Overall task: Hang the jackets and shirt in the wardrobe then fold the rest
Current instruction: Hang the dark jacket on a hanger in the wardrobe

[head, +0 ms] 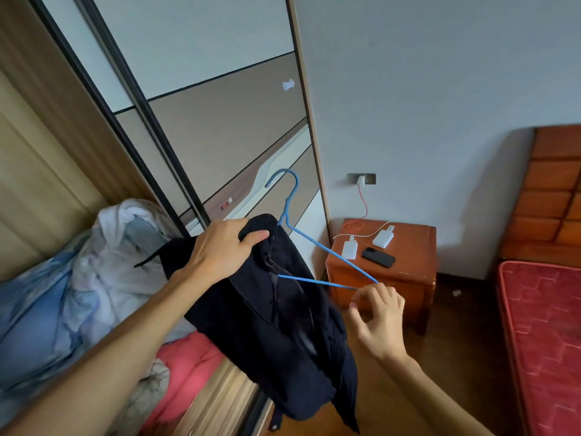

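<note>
Left hand (220, 250) grips the dark jacket (276, 325) at the collar/shoulder, fingers curled over the fabric, holding it up in front of the open wardrobe (47, 184); the rest of the jacket hangs down and right, below both hands. Blue wire hanger (327, 250) is only half in: hook points up just above the left hand, one arm is hidden inside the jacket, the other sticks out bare; its long axis slopes from the collar down and right to the right hand (379, 316). Right hand has its fingers loosely curled, fingertips at the hanger's free corner; cannot tell if that is a real pinch or just contact. Hands are apart, with the exposed hanger arm between them; right hand is nearer the bare end, left nearer the hook. Judgement: step in hand is getting the second shoulder over that free arm, so the jacket must move right along the wire or the wire left into the sleeve side; risk is the collar slipping off. Pile of clothes (94, 262) lies in the wardrobe bottom at left; bedside table (402, 278) with a phone (378, 257) is behind; red mattress (547, 325) at right.
</note>
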Demonstrator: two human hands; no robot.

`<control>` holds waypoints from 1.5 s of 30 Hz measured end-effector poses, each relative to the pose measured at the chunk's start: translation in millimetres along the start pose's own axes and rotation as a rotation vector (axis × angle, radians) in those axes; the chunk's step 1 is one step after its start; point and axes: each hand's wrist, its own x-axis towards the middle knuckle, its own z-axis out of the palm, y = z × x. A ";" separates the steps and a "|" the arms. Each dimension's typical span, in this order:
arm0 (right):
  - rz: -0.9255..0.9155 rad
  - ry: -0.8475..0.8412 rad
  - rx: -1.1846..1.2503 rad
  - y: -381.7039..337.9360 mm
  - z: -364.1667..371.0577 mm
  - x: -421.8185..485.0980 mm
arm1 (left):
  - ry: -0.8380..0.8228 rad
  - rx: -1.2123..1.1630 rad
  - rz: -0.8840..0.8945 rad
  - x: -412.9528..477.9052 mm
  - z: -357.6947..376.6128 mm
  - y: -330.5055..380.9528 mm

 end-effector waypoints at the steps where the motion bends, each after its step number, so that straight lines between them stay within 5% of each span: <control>1: 0.097 -0.071 -0.057 14.8 8.1 -4.3 | 0.019 -0.025 0.001 -0.7 -1.0 -2.5; 4: 0.410 -0.494 -0.084 44.5 35.8 -12.8 | 0.044 -0.106 0.007 -4.3 -6.7 -8.6; 8: 0.395 -0.791 -0.144 44.8 70.4 -14.6 | 0.084 -0.196 0.026 -17.7 -20.8 -9.4; 13: 0.303 -0.706 -0.186 28.6 87.5 4.5 | 0.125 -0.233 0.042 -35.6 -45.6 -26.6; 19: 0.303 -0.573 -0.100 7.0 63.8 69.2 | 0.150 -0.195 -0.135 -56.6 -62.3 -70.4; 32: 0.053 -0.323 0.226 -145.5 4.0 127.3 | 0.188 0.024 -0.434 -99.9 -59.5 -121.0; 39: -0.299 -0.441 0.398 -259.0 33.6 73.0 | 0.258 -0.387 -0.527 -99.6 -52.5 -84.4; 45: -0.494 -0.693 0.343 -272.0 57.4 51.6 | 0.473 -0.957 -0.642 -103.5 -84.9 -103.4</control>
